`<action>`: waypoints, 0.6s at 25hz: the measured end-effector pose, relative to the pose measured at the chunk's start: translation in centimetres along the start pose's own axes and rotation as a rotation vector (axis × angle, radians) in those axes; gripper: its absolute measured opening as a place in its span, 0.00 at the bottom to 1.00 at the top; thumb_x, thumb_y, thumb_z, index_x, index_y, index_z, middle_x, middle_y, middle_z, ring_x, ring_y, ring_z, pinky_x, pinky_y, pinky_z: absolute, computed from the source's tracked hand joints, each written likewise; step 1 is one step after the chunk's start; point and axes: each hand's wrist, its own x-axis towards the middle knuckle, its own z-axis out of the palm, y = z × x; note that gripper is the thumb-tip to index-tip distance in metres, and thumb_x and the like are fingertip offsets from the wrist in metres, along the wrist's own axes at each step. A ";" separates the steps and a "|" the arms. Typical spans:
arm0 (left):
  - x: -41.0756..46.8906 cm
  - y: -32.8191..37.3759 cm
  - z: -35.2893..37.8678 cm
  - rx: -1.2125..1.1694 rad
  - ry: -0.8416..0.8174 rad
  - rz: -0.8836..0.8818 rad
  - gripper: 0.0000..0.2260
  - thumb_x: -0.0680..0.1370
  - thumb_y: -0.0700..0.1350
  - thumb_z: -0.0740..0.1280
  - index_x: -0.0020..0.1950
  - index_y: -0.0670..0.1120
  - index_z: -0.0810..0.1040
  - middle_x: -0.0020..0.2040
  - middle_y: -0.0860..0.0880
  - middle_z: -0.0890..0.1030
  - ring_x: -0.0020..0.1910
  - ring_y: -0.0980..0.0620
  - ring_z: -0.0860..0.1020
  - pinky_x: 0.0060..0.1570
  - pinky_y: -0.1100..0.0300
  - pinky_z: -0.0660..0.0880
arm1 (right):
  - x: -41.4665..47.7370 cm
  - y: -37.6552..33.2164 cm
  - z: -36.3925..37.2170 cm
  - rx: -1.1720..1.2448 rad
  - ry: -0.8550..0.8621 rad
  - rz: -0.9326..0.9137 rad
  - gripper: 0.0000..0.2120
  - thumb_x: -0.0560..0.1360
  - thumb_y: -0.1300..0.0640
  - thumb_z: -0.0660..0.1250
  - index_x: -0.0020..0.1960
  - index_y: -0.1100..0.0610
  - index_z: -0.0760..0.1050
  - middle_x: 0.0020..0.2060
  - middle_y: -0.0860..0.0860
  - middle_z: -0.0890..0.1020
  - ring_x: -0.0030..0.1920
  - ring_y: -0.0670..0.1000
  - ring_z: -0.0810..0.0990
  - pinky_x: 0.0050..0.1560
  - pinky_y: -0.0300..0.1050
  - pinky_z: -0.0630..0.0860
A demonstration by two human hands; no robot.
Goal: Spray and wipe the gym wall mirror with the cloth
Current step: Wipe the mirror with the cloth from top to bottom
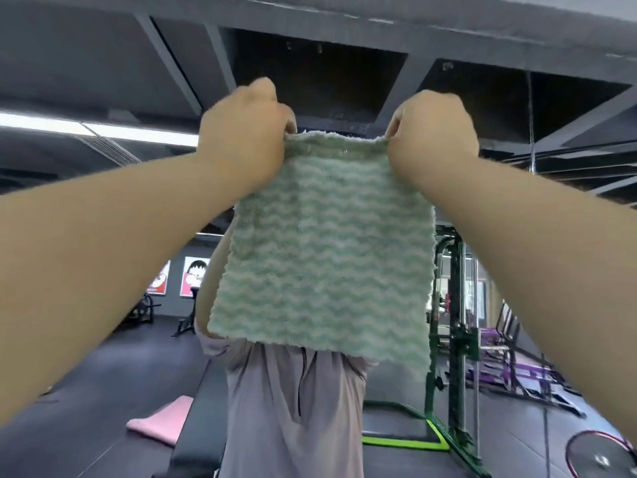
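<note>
Green rack (451, 322) at right, pink mat (158, 426) lower left, left hand (241, 143) and right hand (434, 139) pinching top corners of hanging cloth (324, 243)

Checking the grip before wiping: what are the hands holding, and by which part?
The green cloth, hanging open: left hand pinches its top left corner, right hand its top right corner.

Bare forearms (103, 243); reflected, a pale mauve top (275, 408) with a dark line down the front.
</note>
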 end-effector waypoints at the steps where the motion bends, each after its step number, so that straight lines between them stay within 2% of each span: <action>1: -0.1 0.8 0.4 -0.019 -0.004 -0.016 0.11 0.76 0.36 0.63 0.54 0.48 0.77 0.51 0.45 0.73 0.45 0.41 0.72 0.39 0.51 0.67 | 0.4 0.1 0.3 0.036 -0.005 -0.027 0.10 0.73 0.67 0.64 0.50 0.58 0.80 0.49 0.58 0.80 0.42 0.57 0.76 0.40 0.45 0.71; 3: -0.3 1.7 1.5 0.010 0.000 0.037 0.08 0.76 0.34 0.61 0.50 0.46 0.71 0.48 0.47 0.73 0.40 0.43 0.70 0.36 0.51 0.65 | 1.0 0.6 0.7 0.084 0.031 -0.055 0.09 0.73 0.67 0.63 0.51 0.59 0.78 0.47 0.56 0.79 0.41 0.54 0.73 0.38 0.43 0.70; 5: -0.6 1.9 2.4 0.092 -0.026 0.128 0.06 0.76 0.35 0.61 0.49 0.45 0.74 0.49 0.46 0.73 0.41 0.42 0.72 0.34 0.52 0.65 | 0.9 1.3 1.1 0.153 0.073 -0.033 0.08 0.74 0.67 0.63 0.52 0.59 0.71 0.39 0.53 0.73 0.35 0.51 0.70 0.31 0.43 0.66; 7: 0.0 1.5 2.2 0.111 -0.046 0.045 0.06 0.78 0.39 0.62 0.53 0.45 0.77 0.52 0.45 0.72 0.44 0.41 0.74 0.35 0.52 0.66 | 0.5 1.7 1.1 0.267 0.149 0.015 0.07 0.75 0.65 0.63 0.51 0.57 0.69 0.39 0.53 0.72 0.36 0.51 0.71 0.29 0.43 0.64; 8: 0.3 1.5 1.8 0.112 -0.056 -0.010 0.09 0.78 0.43 0.62 0.56 0.43 0.76 0.54 0.44 0.71 0.43 0.41 0.74 0.36 0.52 0.66 | 0.3 1.6 1.4 0.309 0.169 -0.001 0.05 0.76 0.63 0.62 0.51 0.57 0.71 0.42 0.54 0.75 0.40 0.54 0.74 0.32 0.44 0.67; 9: 0.5 1.6 1.2 0.104 -0.073 -0.056 0.12 0.79 0.46 0.61 0.59 0.42 0.75 0.55 0.43 0.70 0.43 0.41 0.72 0.38 0.51 0.66 | 0.0 1.3 1.8 0.310 0.164 -0.057 0.06 0.77 0.61 0.61 0.54 0.57 0.74 0.48 0.55 0.78 0.47 0.56 0.76 0.39 0.45 0.70; 10: 0.4 1.8 0.9 0.110 -0.084 -0.078 0.14 0.79 0.47 0.59 0.60 0.41 0.73 0.55 0.42 0.71 0.43 0.42 0.71 0.40 0.51 0.66 | -0.3 0.9 2.7 0.267 0.112 -0.142 0.10 0.79 0.58 0.60 0.58 0.56 0.75 0.56 0.56 0.78 0.56 0.57 0.74 0.50 0.46 0.70; 12: 0.2 2.4 0.4 0.140 -0.114 -0.044 0.16 0.81 0.47 0.55 0.63 0.38 0.69 0.58 0.38 0.71 0.51 0.40 0.71 0.48 0.49 0.67 | -0.8 -0.1 4.7 0.169 -0.001 -0.303 0.19 0.81 0.52 0.57 0.71 0.54 0.68 0.71 0.55 0.67 0.71 0.59 0.62 0.70 0.47 0.59; 13: -0.3 3.1 0.8 0.179 -0.175 -0.013 0.19 0.82 0.47 0.53 0.67 0.37 0.66 0.64 0.35 0.69 0.59 0.37 0.69 0.58 0.47 0.65 | -0.9 -0.3 5.3 0.147 -0.023 -0.349 0.23 0.82 0.50 0.55 0.75 0.54 0.62 0.76 0.54 0.60 0.75 0.58 0.55 0.74 0.49 0.53; 14: -0.7 3.4 1.6 0.232 -0.238 0.006 0.22 0.83 0.48 0.51 0.73 0.36 0.59 0.70 0.33 0.63 0.67 0.34 0.63 0.68 0.44 0.58 | -0.6 -0.3 5.7 0.125 -0.012 -0.385 0.25 0.82 0.49 0.53 0.78 0.53 0.57 0.78 0.52 0.55 0.77 0.57 0.50 0.76 0.51 0.48; 15: -0.7 3.4 2.3 0.255 -0.286 -0.016 0.26 0.84 0.50 0.49 0.77 0.37 0.51 0.74 0.30 0.54 0.72 0.31 0.54 0.72 0.41 0.50 | -0.1 -0.2 5.7 0.084 -0.003 -0.413 0.25 0.83 0.49 0.51 0.79 0.52 0.53 0.79 0.51 0.52 0.77 0.55 0.48 0.76 0.51 0.46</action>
